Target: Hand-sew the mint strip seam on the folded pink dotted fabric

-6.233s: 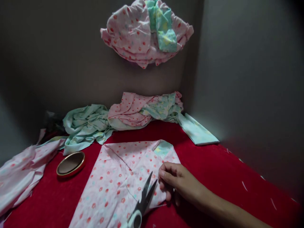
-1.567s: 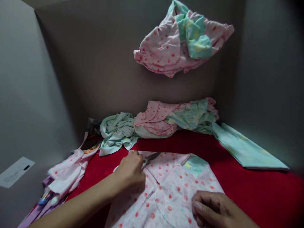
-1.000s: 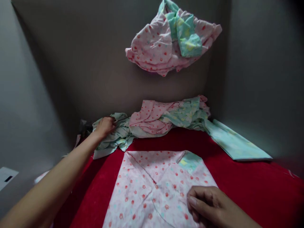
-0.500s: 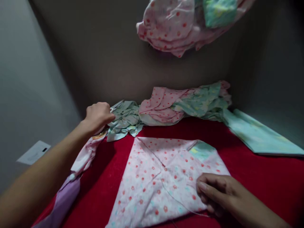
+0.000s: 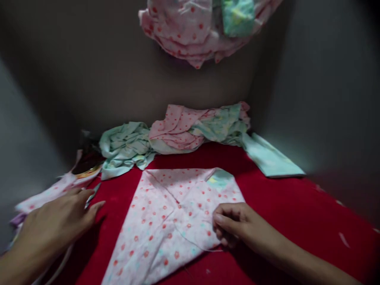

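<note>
A pink dotted fabric piece [image 5: 166, 213] with a mint corner lies flat on the red cloth [image 5: 285, 213]. My right hand [image 5: 234, 225] rests on its right edge, fingers curled and pinching the fabric. My left hand [image 5: 56, 225] is low at the left, blurred, its fingers lying along a pair of scissors [image 5: 91, 196]. Only the grey blade tip shows, between two fingers. A white loop under the wrist may be the handle.
A crumpled mint fabric heap [image 5: 124, 148] and a pink-and-mint heap [image 5: 196, 128] lie against the back wall. A folded mint piece [image 5: 271, 160] sits at the right. A fabric bundle [image 5: 202, 27] hangs on the wall. Pink strips [image 5: 50, 192] and a gold-rimmed round object [image 5: 86, 171] lie left.
My left hand has come back from the mint heap at the wall to the near left, bringing the scissors. My right hand has stayed on the pink fabric. The view shifted.
</note>
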Demonstrator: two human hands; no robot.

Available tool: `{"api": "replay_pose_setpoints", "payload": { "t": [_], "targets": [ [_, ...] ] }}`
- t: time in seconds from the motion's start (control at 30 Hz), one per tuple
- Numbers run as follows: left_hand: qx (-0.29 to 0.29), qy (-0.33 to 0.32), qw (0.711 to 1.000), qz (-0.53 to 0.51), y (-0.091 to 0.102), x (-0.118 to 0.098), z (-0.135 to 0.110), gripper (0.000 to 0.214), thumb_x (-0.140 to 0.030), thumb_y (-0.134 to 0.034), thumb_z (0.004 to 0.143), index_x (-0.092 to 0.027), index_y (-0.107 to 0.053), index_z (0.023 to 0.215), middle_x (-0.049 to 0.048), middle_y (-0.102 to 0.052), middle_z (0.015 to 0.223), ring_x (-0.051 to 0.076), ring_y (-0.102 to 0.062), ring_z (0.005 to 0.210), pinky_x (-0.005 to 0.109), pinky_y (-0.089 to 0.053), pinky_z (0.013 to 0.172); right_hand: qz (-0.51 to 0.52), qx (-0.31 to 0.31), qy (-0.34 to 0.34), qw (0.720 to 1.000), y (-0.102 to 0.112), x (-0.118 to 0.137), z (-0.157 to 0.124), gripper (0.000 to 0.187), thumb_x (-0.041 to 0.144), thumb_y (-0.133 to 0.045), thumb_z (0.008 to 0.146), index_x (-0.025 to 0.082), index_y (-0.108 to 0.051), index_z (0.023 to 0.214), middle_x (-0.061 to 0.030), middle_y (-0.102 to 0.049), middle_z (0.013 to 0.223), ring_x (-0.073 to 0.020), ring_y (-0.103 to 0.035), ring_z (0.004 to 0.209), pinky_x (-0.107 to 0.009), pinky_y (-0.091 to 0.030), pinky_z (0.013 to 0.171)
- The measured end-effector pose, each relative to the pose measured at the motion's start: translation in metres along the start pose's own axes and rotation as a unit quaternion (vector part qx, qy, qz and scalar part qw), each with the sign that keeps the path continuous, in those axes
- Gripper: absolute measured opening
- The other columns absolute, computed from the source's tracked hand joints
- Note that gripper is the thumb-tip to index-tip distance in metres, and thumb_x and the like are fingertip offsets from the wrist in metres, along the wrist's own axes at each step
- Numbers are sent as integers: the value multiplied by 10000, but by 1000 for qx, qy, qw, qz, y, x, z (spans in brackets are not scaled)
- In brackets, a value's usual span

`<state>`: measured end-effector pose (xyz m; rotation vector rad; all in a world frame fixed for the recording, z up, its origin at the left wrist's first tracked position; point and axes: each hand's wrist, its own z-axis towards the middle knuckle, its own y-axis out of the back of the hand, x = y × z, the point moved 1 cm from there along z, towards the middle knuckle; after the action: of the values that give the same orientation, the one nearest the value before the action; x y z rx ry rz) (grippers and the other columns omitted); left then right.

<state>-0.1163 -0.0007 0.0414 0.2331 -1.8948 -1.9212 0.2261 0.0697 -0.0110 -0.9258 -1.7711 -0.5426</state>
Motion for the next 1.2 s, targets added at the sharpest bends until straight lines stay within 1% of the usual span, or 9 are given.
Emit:
{"api": "replay_pose_setpoints", "payload": {
  "t": [0.07, 0.1, 0.23, 0.4, 0.5, 0.6, 0.83, 1.07, 1.2],
  "targets": [
    [-53, -87, 981, -167, 5, -26, -7, 401, -526, -436, 696, -261, -673, 883, 54, -687, 960, 267, -616, 829, 353, -464, 702, 18, -7, -4, 1000, 1, 4, -2, 408, 544, -643, 640, 150, -542, 613, -5, -570, 551, -86, -525, 458, -207, -373, 456],
    [-40, -117, 958, -258, 10, -43, -12, 369, -527, -456, 698, -272, -680, 844, 35, -693, 901, 237, -615, 777, 313, -471, 665, 27, -10, 1, 1000, 1, 5, -4, 403, 539, -643, 641, 149, -546, 620, -11, -580, 554, -92, -538, 464, -209, -382, 463],
    [96, -202, 849, -478, 37, -118, -41, 248, -375, -503, 753, -201, -676, 795, 41, -666, 776, 183, -583, 701, 237, -433, 605, 53, -21, 48, 997, -2, 10, -9, 368, 506, -645, 656, 144, -583, 674, -20, -595, 582, -111, -549, 509, -245, -419, 531],
    [275, -146, 735, -602, 47, -175, -56, 260, -341, -528, 738, -139, -690, 713, -50, -403, 450, 64, -255, 402, 201, -203, 409, 30, -82, 145, 986, -10, 20, -14, 303, 461, -606, 721, 160, -604, 682, 0, -555, 661, -114, -484, 621, -245, -372, 593],
    [272, -111, 689, -663, 40, -184, -55, 302, -391, -535, 734, -130, -686, 739, -66, -347, 439, 63, -228, 413, 208, -166, 416, -9, -134, 194, 972, -15, 26, -14, 278, 429, -584, 752, 169, -602, 655, 8, -513, 640, -127, -451, 634, -257, -348, 598],
    [251, -96, 674, -688, 32, -183, -54, 366, -473, -568, 700, -123, -632, 614, -60, -343, 441, 71, -253, 433, 218, -165, 429, -56, -161, 238, 956, -22, 27, -10, 285, 415, -579, 753, 164, -618, 626, -15, -526, 653, -157, -478, 664, -288, -362, 644],
    [231, -68, 634, -735, 17, -175, -53, 350, -459, -627, 667, -118, -676, 730, -57, -357, 451, 73, -246, 428, 220, -159, 428, -110, -153, 270, 944, -36, 24, -1, 331, 419, -521, 773, 149, -658, 641, -74, -583, 693, -209, -538, 693, -341, -407, 660],
    [184, -37, 619, -762, 14, -178, -53, 283, -394, -693, 589, -123, -619, 616, -43, -421, 500, 63, -295, 436, 205, -203, 421, -133, -154, 266, 942, -41, 23, 1, 354, 409, -489, 799, 153, -674, 641, -78, -594, 695, -204, -544, 691, -339, -410, 636],
    [202, -22, 584, -786, 20, -175, -49, 335, -427, -712, 560, -139, -545, 592, -80, -359, 420, 43, -254, 394, 181, -177, 392, -158, -152, 288, 932, -36, 28, -7, 180, 321, -580, 752, 178, -679, 706, -62, -621, 762, -195, -559, 739, -336, -430, 682]
  ]
}}
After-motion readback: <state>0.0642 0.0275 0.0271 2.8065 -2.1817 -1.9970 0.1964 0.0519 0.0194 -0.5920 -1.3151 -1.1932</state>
